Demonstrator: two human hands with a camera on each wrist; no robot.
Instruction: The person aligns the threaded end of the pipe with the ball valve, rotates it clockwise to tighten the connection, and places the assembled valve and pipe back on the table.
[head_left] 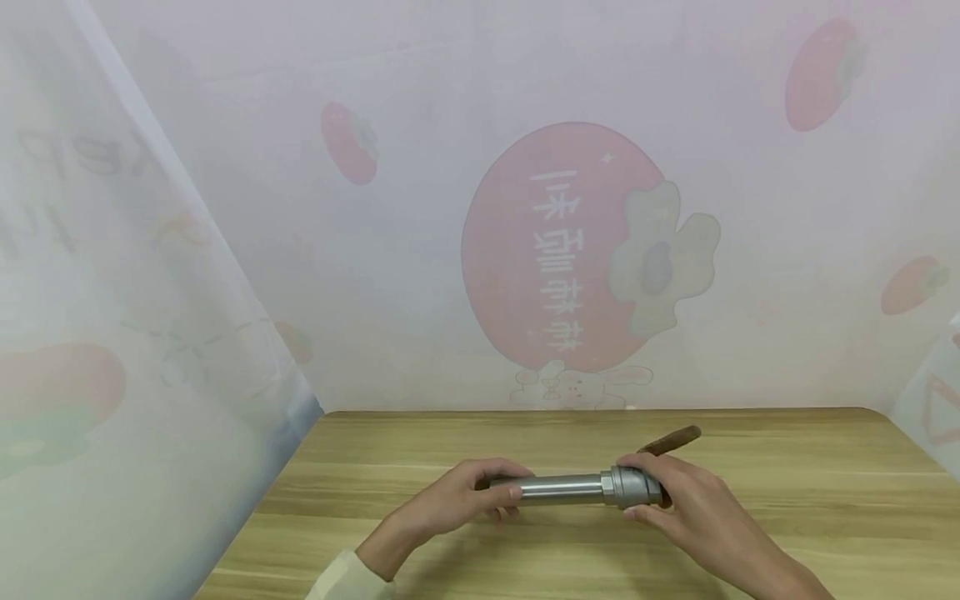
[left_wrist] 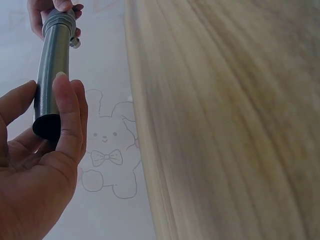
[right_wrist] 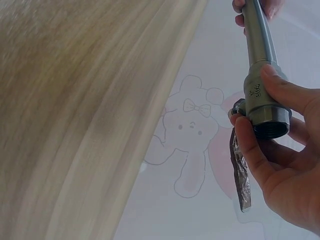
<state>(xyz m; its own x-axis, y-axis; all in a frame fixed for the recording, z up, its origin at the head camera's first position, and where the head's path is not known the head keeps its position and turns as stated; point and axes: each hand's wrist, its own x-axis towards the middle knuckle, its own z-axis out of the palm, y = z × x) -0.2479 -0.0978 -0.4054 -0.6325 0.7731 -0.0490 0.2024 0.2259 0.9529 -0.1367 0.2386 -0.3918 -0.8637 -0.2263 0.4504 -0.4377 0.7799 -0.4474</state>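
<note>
Above the table, a steel pipe (head_left: 562,489) joins a metal ball valve (head_left: 628,487), and both hands hold the joined piece level. My left hand (head_left: 468,497) grips the pipe near its free end, thumb and fingers on either side. In the left wrist view that end of the pipe (left_wrist: 50,95) is open and dark inside. My right hand (head_left: 697,504) holds the valve body between thumb and fingers. From the valve a brown lever handle (head_left: 675,439) sticks out toward the back. The right wrist view shows the valve's threaded open mouth (right_wrist: 271,129) and its lever (right_wrist: 241,175).
A wood-grain table (head_left: 360,442) lies beneath the hands. Behind it hangs a pale printed curtain (head_left: 420,250) with fruit and rabbit drawings, and another printed sheet (head_left: 172,292) slopes along the left side.
</note>
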